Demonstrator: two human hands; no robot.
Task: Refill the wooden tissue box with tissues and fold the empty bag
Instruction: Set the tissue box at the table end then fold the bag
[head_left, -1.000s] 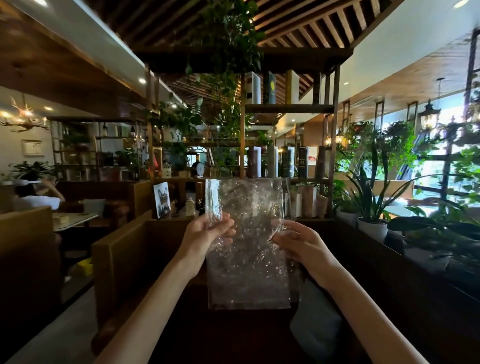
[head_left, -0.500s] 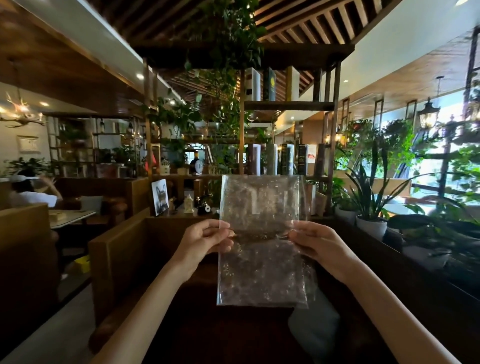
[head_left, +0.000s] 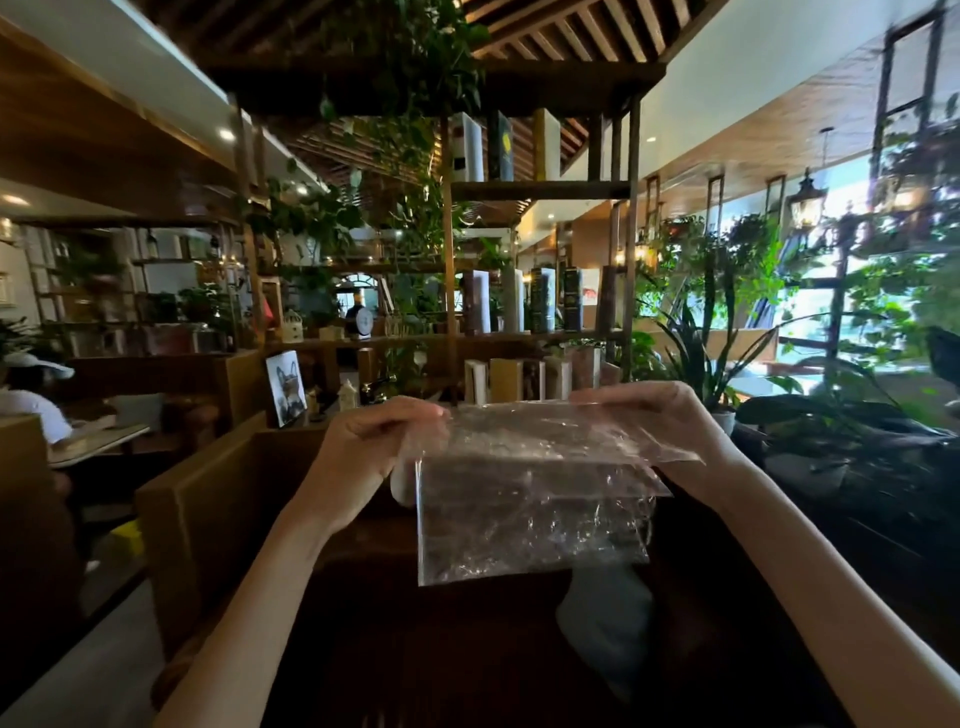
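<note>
An empty clear plastic bag (head_left: 530, 519) hangs in the air in front of me, crinkled and see-through. Its upper part is bent over along a crease at hand height and points toward me. My left hand (head_left: 374, 457) pinches the left end of that crease. My right hand (head_left: 660, 421) pinches the right end, fingers closed over the plastic. The lower part of the bag hangs straight down between my forearms. The wooden tissue box is not in view.
A dark wooden bench back (head_left: 208, 499) stands ahead on the left, with a grey cushion (head_left: 608, 623) below the bag. A shelf with books (head_left: 519, 379) and plants is behind. Potted plants (head_left: 717, 364) line the right side. A person (head_left: 31, 405) sits far left.
The bag's upper half has come down from upright and now folds over toward me at hand height. Both hands have moved farther apart along the crease and rotated palms down.
</note>
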